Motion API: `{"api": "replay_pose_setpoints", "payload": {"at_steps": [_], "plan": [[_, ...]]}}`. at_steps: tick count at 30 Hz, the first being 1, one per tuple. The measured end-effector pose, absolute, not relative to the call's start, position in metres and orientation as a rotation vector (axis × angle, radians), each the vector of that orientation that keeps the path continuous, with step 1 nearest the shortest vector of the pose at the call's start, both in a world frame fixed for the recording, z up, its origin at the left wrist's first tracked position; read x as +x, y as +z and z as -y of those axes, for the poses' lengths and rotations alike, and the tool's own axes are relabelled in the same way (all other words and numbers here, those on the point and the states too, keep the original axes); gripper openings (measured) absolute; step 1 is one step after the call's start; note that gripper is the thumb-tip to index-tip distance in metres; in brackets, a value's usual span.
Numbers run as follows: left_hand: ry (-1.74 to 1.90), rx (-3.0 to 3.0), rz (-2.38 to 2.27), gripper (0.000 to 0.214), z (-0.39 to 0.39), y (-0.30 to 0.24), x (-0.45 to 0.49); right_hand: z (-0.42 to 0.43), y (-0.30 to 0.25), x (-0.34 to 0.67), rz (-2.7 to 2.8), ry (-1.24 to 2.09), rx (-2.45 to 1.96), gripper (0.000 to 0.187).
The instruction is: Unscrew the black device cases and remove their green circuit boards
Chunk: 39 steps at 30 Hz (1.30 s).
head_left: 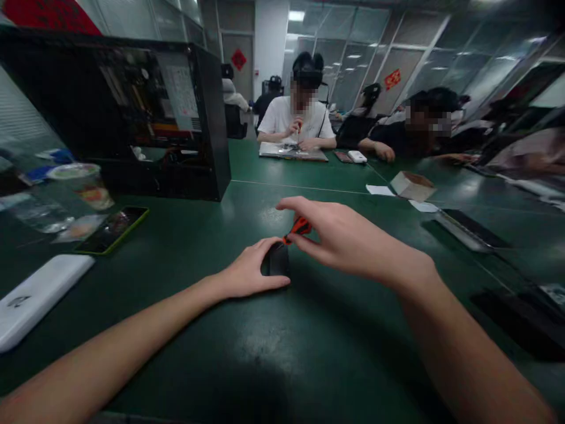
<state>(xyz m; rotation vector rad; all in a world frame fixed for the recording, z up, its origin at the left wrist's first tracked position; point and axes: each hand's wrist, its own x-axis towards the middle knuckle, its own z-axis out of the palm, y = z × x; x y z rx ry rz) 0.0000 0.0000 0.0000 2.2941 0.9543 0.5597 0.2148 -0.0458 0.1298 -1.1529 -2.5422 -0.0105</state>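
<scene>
Room: a glass-partitioned workroom, blurred toward the back, with people seated beyond the far part of the table.
Green table: the table (207,347) runs past the picture on both sides, so its left and right edges are cut off.
Computer case: the black case (132,118) stands upright on the table's left part, well back from the near edge; its left end is cut off and its interior is too dark to read.
Right hand: the right hand (342,235) is closed on the screwdriver, its index finger reaching out past the handle.
Left hand: the left hand (249,272) is clamped round the block, thumb at the near end, fingers at the far end.
Dark block: the small block (279,262) sits mid-table, back from the near edge; probably light, stiff and rather smooth, so best gripped by its ends. The hand covers its left part, and what it is cannot be told.
Screwdriver: the orange-and-black screwdriver (301,227) is above the block's far end; likely light and rigid, best held round the thick handle. Its tip, and any contact there, is unclear.
</scene>
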Motion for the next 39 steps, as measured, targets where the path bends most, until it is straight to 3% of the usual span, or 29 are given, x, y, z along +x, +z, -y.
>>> {"api": "replay_pose_setpoints", "payload": {"at_steps": [3, 10, 15, 20, 27, 32, 39], "plan": [[0.561, 2.278, -0.952, 0.085, 0.0, 0.0, 0.0, 0.047, 0.13, 0.212, 2.541, -0.022, -1.147, 0.052], [0.611, 2.282, -0.914, 0.085, -0.001, -0.001, 0.0, 0.047, 0.134, 0.208, 2.533, -0.109, -1.323, 0.027], [0.597, 2.292, -0.92, 0.083, -0.001, 0.0, 0.0, 0.048, 0.134, 0.21, 2.557, -0.031, -1.198, 0.036], [0.591, 2.298, -0.91, 0.084, 0.0, 0.001, 0.0, 0.047, 0.135, 0.207, 2.532, -0.116, -1.351, 0.026], [0.61, 2.321, -0.895, 0.083, -0.001, -0.002, 0.0, 0.05, 0.14, 0.211, 2.613, 0.064, -1.223, 0.024], [0.645, 2.491, -0.97, 0.088, 0.001, 0.001, -0.001, 0.052, 0.145, 0.212, 2.668, 0.056, -1.311, 0.012], [0.646, 2.818, -0.694, 0.061, -0.003, 0.013, -0.011, 0.062, 0.158, 0.223, 2.729, 0.098, -1.397, 0.019]]}}
